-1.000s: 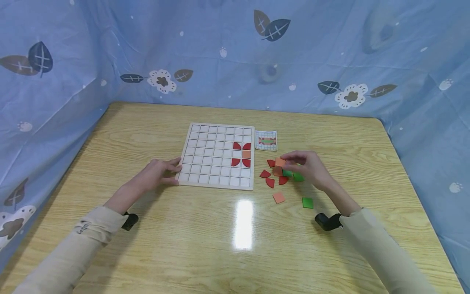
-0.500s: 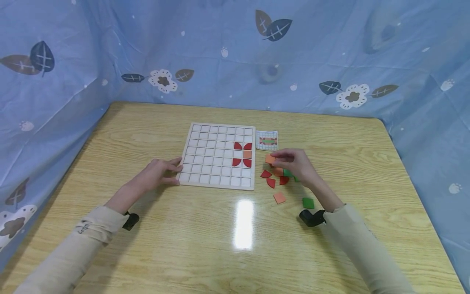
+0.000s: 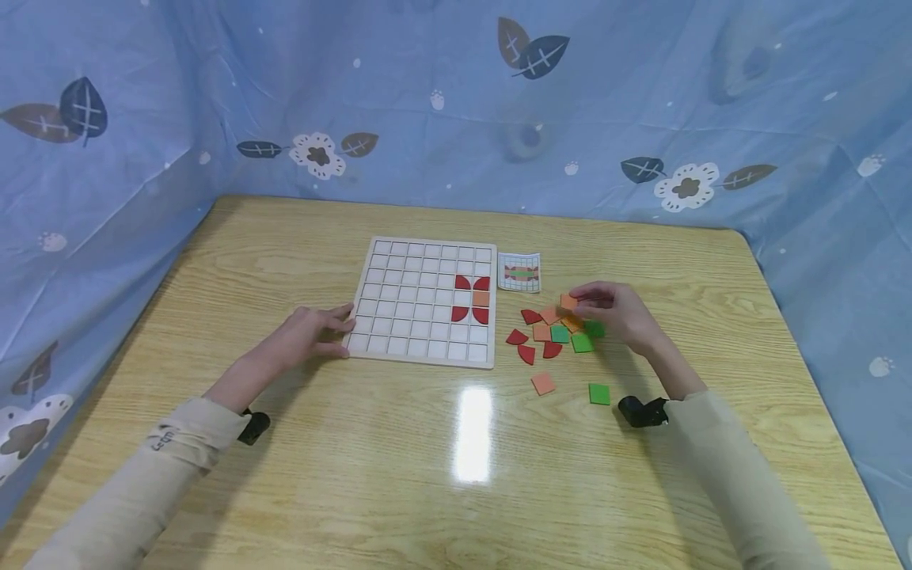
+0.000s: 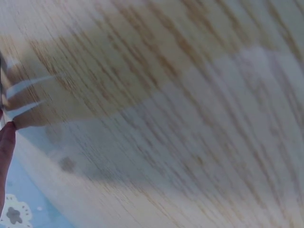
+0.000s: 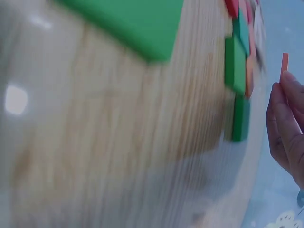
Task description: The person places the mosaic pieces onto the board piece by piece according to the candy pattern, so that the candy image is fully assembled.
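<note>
In the head view, my right hand (image 3: 618, 315) pinches a small orange square tile (image 3: 568, 302) by its edge, raised over the loose pieces. The right wrist view shows that tile (image 5: 284, 61) edge-on between thumb and fingers. Beneath lie orange squares (image 3: 542, 333), green squares (image 3: 582, 343) and red quarter-circle pieces (image 3: 526, 354). My left hand (image 3: 308, 336) rests its fingertips against the left edge of a white grid board (image 3: 406, 301). Near the board's right side sit red quarter-circles (image 3: 480, 315) around an orange square (image 3: 480, 298). The left wrist view mostly shows table, with a fingertip (image 4: 8, 130) at its edge.
A small pattern card (image 3: 519, 273) lies beside the board's upper right corner. One orange square (image 3: 543, 384) and one green square (image 3: 599, 393) lie apart, nearer me. A blue cloth (image 3: 456, 103) hangs behind and beside the wooden table (image 3: 399, 451).
My right hand moved left towards the board holding an orange tile, then back right above the pile, where it holds an orange tile now. The left hand stayed at the board's edge.
</note>
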The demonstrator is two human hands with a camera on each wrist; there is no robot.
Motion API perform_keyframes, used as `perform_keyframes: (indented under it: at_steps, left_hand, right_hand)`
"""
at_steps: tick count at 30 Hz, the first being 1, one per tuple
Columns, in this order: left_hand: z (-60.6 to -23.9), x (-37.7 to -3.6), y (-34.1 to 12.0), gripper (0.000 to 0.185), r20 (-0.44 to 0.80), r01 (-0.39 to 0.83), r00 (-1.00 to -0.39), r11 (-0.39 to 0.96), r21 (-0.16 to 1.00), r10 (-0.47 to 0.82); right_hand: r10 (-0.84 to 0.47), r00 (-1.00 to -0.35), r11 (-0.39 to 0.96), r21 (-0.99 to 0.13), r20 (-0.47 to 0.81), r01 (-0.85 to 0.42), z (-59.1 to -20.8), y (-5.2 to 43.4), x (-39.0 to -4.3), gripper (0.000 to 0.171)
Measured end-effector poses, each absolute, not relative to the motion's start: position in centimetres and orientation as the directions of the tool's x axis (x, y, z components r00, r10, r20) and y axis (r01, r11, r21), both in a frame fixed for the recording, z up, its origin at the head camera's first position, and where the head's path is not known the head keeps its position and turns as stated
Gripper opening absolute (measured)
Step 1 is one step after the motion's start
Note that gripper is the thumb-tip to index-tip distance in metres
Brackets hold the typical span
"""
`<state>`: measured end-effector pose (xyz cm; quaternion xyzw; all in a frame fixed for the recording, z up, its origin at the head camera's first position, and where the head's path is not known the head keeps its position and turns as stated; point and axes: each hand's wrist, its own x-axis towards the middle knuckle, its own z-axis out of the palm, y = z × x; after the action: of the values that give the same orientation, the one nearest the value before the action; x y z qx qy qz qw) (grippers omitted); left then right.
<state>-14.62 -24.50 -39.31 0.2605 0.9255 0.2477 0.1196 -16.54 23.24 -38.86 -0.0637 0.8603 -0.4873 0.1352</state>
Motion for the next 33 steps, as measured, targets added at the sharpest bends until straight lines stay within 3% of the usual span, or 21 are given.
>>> perform_keyframes:
  at_steps: [13, 33]
  left_hand:
    - [-39.2, -14.6, -24.4, 0.052, -0.110, 0.418, -0.836, 0.754, 0.507, 0.538]
    - [-39.4, -14.6, -24.5, 0.053, -0.090, 0.435, -0.835, 0.750, 0.499, 0.543]
  right_hand:
    - [-0.225, -0.967, 0.613, -0.788, -0.116, -0.048, -39.8, 25.2, -18.0, 0.027]
    - [-0.265, -0.946, 0.615, -0.788, -0.186, -0.017, -39.6, 26.6, -17.4, 0.033]
